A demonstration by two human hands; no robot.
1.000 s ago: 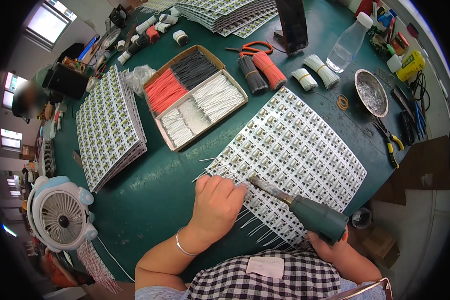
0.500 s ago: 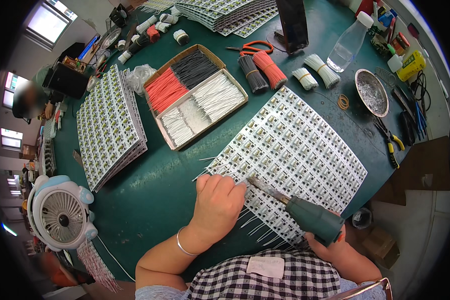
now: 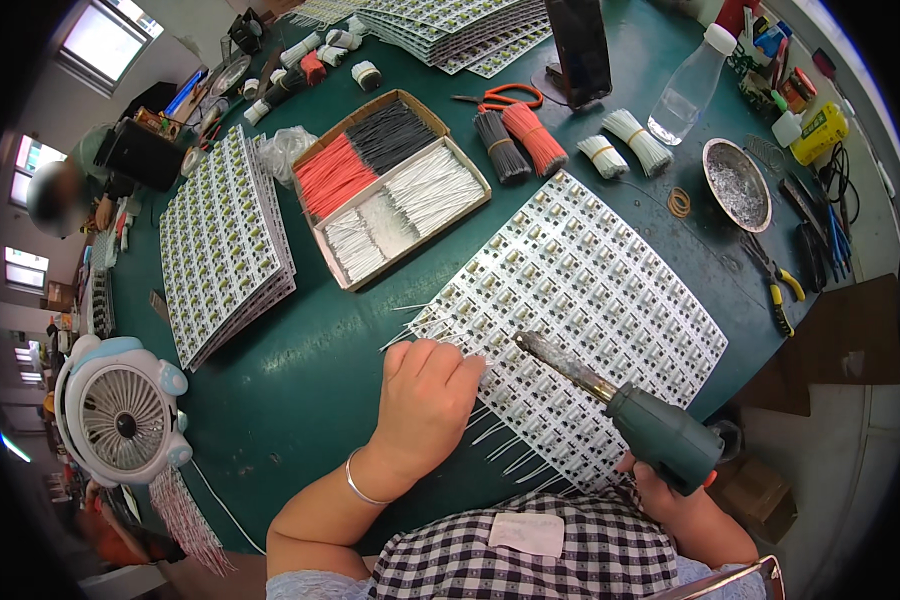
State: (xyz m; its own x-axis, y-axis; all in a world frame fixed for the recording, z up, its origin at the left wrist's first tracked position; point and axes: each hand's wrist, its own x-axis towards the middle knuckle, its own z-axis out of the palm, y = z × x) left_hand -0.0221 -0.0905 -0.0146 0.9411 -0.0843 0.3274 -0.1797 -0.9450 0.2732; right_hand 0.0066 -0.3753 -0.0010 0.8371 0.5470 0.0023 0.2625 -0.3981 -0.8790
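My right hand (image 3: 675,495) grips the dark green handle of a soldering iron (image 3: 660,430). Its long metal tip points up and left over a white circuit board panel (image 3: 610,310) covered in rows of small parts. The tip is apart from my left fingers. My left hand (image 3: 428,405) rests at the panel's left corner with its fingers pinched together; what they hold is hidden. Thin white wires (image 3: 405,332) stick out beside its knuckles. More white wires (image 3: 515,455) project from the panel's lower left edge.
Beyond the panel lies a cardboard box (image 3: 470,205) of red, black and white wires. Stacked panels (image 3: 215,250) and a fan (image 3: 125,425) stand left. Wire bundles (image 3: 535,140), orange scissors (image 3: 510,97), a bottle (image 3: 685,95), a metal bowl (image 3: 738,185) and pliers (image 3: 775,290) lie toward the right.
The soldering iron has moved right, its tip drawing away from my left fingertips. My left hand has shifted slightly left and stays pinched. The whole view has shifted a little.
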